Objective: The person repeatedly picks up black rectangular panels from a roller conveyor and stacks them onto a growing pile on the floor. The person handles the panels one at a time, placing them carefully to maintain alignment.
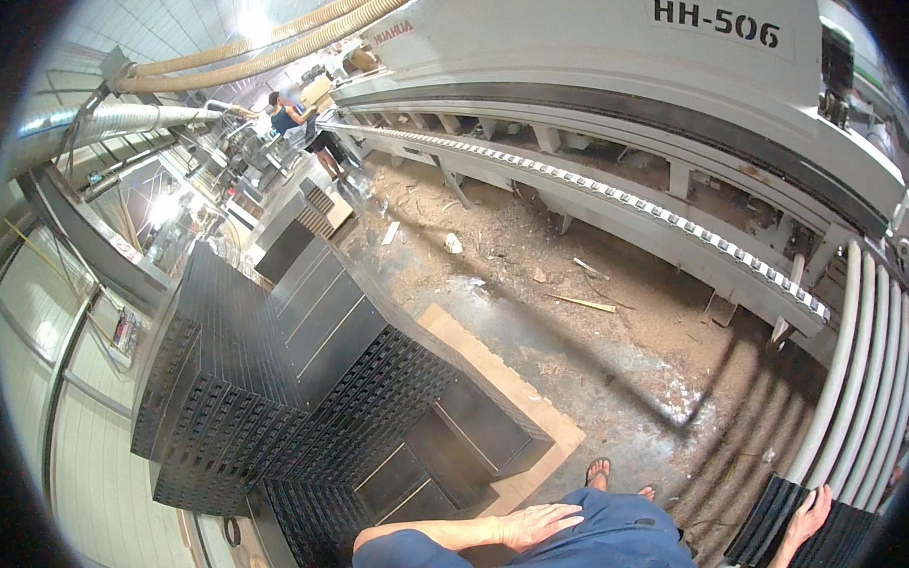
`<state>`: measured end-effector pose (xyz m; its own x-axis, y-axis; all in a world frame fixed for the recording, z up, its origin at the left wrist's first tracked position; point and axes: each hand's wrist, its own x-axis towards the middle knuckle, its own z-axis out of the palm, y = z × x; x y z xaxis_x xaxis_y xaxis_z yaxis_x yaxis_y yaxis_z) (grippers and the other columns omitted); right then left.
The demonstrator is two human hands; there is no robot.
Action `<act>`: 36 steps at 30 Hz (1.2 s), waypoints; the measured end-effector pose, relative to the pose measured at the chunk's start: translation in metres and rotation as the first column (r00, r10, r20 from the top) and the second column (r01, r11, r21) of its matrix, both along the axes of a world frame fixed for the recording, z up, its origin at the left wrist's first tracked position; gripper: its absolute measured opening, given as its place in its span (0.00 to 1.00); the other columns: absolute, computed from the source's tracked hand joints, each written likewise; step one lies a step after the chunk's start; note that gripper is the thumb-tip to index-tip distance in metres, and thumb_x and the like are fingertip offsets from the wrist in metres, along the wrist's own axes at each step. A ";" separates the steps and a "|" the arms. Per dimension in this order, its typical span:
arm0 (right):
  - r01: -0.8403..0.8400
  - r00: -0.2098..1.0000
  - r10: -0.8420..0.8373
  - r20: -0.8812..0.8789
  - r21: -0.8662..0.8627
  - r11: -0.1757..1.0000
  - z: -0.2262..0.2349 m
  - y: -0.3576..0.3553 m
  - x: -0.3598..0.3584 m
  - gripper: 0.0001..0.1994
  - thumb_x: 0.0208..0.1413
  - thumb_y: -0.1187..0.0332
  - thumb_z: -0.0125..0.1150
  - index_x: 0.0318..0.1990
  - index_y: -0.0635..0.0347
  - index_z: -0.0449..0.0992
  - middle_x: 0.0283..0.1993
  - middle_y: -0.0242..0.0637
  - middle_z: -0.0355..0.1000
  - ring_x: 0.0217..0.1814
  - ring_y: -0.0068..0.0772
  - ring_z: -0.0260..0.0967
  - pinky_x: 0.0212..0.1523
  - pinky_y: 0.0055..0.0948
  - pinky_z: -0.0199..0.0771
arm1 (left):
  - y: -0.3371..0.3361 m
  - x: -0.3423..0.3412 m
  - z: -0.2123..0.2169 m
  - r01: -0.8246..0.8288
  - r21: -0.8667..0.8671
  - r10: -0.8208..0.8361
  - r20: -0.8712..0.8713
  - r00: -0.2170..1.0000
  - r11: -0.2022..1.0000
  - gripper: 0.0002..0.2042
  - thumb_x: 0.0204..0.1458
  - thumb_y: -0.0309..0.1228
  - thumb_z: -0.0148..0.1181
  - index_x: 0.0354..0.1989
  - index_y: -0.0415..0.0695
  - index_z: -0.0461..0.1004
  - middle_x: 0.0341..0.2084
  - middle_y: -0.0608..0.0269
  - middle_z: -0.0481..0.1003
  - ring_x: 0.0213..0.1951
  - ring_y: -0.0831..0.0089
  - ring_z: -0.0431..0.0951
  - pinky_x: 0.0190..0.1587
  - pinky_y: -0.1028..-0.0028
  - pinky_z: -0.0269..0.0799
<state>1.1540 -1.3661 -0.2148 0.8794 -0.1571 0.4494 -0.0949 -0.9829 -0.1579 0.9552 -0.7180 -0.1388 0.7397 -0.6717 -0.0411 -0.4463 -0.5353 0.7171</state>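
Observation:
My left hand (535,527) lies flat on the front of my blue shorts (618,534), with its fingers stretched out and nothing in it. At the lower right, my right hand (809,513) rests on a stack of black ribbed panels (762,522), fingers extended over its top near the far edge. The panels sit beside the end of several pale grey pipes (828,371). Part of that stack is cut off by the lower edge of the view.
Tall stacks of black slotted panels (369,407) stand on a brown board (570,443) at left. A long grey machine (587,59) with a toothed rail (612,193) runs along the right. Wood scraps (582,303) and dust litter the floor. Another person (314,129) stands far off.

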 end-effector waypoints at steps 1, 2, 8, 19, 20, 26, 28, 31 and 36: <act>0.007 1.000 -0.007 -0.007 0.005 1.000 0.001 0.002 0.000 0.15 0.64 0.65 0.49 0.49 0.67 0.75 0.57 0.48 0.70 0.61 0.49 0.65 0.63 0.41 0.60 | 0.000 0.001 0.002 0.002 -0.003 -0.002 -0.009 1.000 1.000 0.32 0.55 0.29 0.47 0.69 0.43 0.47 0.67 0.39 0.49 0.65 0.45 0.57 0.63 0.55 0.59; 0.013 1.000 -0.013 -0.014 0.009 1.000 0.004 0.004 0.000 0.15 0.64 0.65 0.49 0.49 0.67 0.74 0.57 0.48 0.70 0.61 0.49 0.65 0.63 0.41 0.60 | 0.001 0.001 0.004 0.003 -0.007 -0.003 -0.017 1.000 1.000 0.32 0.54 0.29 0.48 0.69 0.43 0.47 0.67 0.39 0.49 0.65 0.45 0.57 0.64 0.55 0.58; 0.031 0.998 -0.031 -0.045 0.002 1.000 0.002 0.001 0.001 0.15 0.64 0.64 0.49 0.50 0.66 0.74 0.57 0.48 0.70 0.61 0.49 0.65 0.63 0.42 0.61 | 0.002 -0.001 -0.002 0.005 0.023 -0.004 -0.037 0.999 1.000 0.31 0.56 0.30 0.46 0.69 0.43 0.48 0.67 0.39 0.49 0.66 0.45 0.56 0.64 0.56 0.57; 0.039 0.997 -0.039 -0.067 -0.001 0.999 0.000 0.000 0.001 0.16 0.64 0.64 0.49 0.51 0.66 0.74 0.58 0.48 0.69 0.62 0.49 0.64 0.64 0.41 0.60 | 0.003 -0.006 -0.003 -0.019 0.002 0.019 0.019 1.000 1.000 0.27 0.60 0.31 0.42 0.69 0.43 0.48 0.66 0.39 0.52 0.64 0.45 0.59 0.64 0.57 0.59; 0.042 0.997 -0.041 -0.071 0.003 0.999 0.000 -0.001 0.000 0.16 0.64 0.64 0.49 0.52 0.66 0.73 0.58 0.48 0.69 0.62 0.49 0.64 0.64 0.41 0.60 | 0.003 -0.006 -0.004 -0.016 -0.001 0.017 0.026 1.000 1.000 0.27 0.60 0.31 0.42 0.69 0.43 0.48 0.66 0.39 0.52 0.64 0.45 0.59 0.64 0.57 0.59; 0.034 0.997 -0.034 -0.068 0.008 0.999 0.000 -0.001 0.000 0.16 0.64 0.64 0.49 0.51 0.66 0.74 0.58 0.48 0.69 0.62 0.49 0.64 0.64 0.41 0.60 | 0.003 -0.007 0.000 -0.025 -0.006 0.025 0.018 1.000 1.000 0.28 0.60 0.30 0.43 0.69 0.43 0.48 0.65 0.39 0.52 0.64 0.45 0.59 0.63 0.56 0.59; 0.028 0.998 -0.027 -0.058 0.011 1.000 -0.001 -0.001 0.000 0.16 0.64 0.65 0.49 0.51 0.66 0.74 0.58 0.48 0.69 0.62 0.49 0.64 0.64 0.41 0.60 | 0.003 -0.009 0.000 -0.027 -0.003 0.027 0.021 0.999 1.000 0.28 0.59 0.29 0.44 0.69 0.43 0.47 0.66 0.39 0.52 0.64 0.45 0.59 0.63 0.56 0.59; 0.017 0.999 -0.017 -0.042 0.006 1.000 -0.005 -0.004 0.000 0.16 0.64 0.65 0.50 0.51 0.67 0.74 0.58 0.48 0.69 0.62 0.49 0.64 0.64 0.41 0.60 | 0.004 -0.010 0.001 -0.024 0.004 0.024 0.027 0.999 1.000 0.29 0.58 0.29 0.45 0.69 0.42 0.47 0.66 0.39 0.51 0.65 0.45 0.58 0.63 0.56 0.59; 0.023 0.998 -0.023 -0.054 0.002 1.000 -0.010 -0.009 0.001 0.16 0.64 0.65 0.50 0.51 0.67 0.74 0.58 0.48 0.69 0.62 0.49 0.64 0.64 0.41 0.60 | 0.004 -0.009 0.003 -0.015 0.006 0.015 0.020 1.000 1.000 0.29 0.58 0.30 0.45 0.69 0.42 0.47 0.66 0.39 0.51 0.65 0.45 0.58 0.63 0.56 0.60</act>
